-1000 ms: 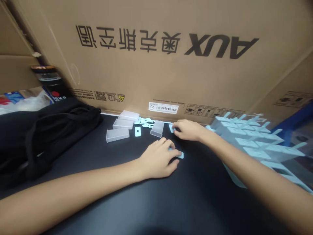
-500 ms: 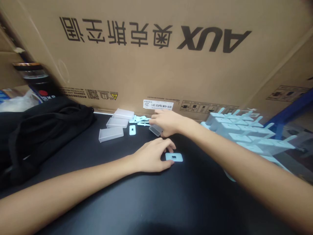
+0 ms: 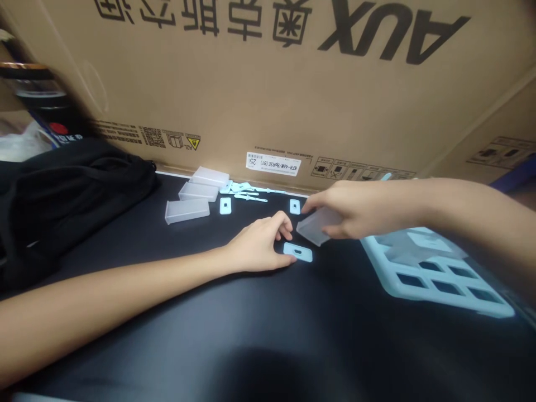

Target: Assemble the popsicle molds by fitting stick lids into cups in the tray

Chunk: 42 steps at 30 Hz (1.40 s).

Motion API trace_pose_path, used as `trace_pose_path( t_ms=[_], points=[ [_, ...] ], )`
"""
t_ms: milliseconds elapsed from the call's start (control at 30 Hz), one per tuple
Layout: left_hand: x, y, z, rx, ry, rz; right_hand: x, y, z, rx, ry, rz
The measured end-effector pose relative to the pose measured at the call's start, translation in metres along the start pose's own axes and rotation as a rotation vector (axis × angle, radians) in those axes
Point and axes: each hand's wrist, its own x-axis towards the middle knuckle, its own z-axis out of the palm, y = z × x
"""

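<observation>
My right hand (image 3: 345, 206) grips a translucent popsicle mold (image 3: 315, 226) just above the black table, fingers on its far side and thumb on the near side. My left hand (image 3: 262, 243) rests on the table with its fingers curved and apart from the thumb. Its thumb tip touches the left edge of a light blue lid (image 3: 304, 253) with a slot in the middle. A second blue lid (image 3: 295, 206) lies by my right fingertips, and a third lid (image 3: 225, 205) lies farther left.
Several translucent molds (image 3: 188, 211) lie at the back left, beside a pile of blue lids and sticks (image 3: 239, 187). A blue rack with square holes (image 3: 402, 287) stands at right, partly behind my right arm. A large carton (image 3: 234, 95) closes the back; black cloth (image 3: 75, 206) lies left.
My right hand has moved right and nearer with the mold, away from the pile. My left fingers have lifted off the lid, the thumb staying at its edge. The view has tipped down.
</observation>
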Motion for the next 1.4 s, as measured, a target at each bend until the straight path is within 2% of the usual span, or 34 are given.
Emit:
trace_pose_path(
  t_ms=[100, 267, 567, 733, 967, 1300, 1400],
  points=[
    [0.001, -0.002, 0.000, -0.039, 0.010, 0.000, 0.003, -0.013, 0.002, 0.029, -0.157, -0.067],
    [0.001, -0.003, -0.001, -0.052, 0.010, -0.010, 0.014, -0.016, 0.009, 0.091, -0.170, -0.152],
    [0.002, -0.004, -0.002, 0.007, -0.004, 0.006, 0.019, -0.020, 0.012, 0.067, -0.203, -0.136],
    [0.003, -0.005, -0.002, 0.048, -0.004, 0.010, 0.023, -0.018, 0.022, 0.107, -0.196, -0.162],
    [0.003, -0.007, -0.002, 0.065, -0.012, 0.001, 0.022, -0.016, 0.021, 0.169, -0.179, -0.177],
    [0.005, -0.005, -0.004, 0.073, -0.043, -0.031, 0.016, -0.023, 0.029, 0.063, -0.092, -0.147],
    [0.004, -0.005, -0.004, 0.076, -0.038, -0.025, 0.016, -0.019, 0.028, 0.095, -0.096, -0.201]
  ],
)
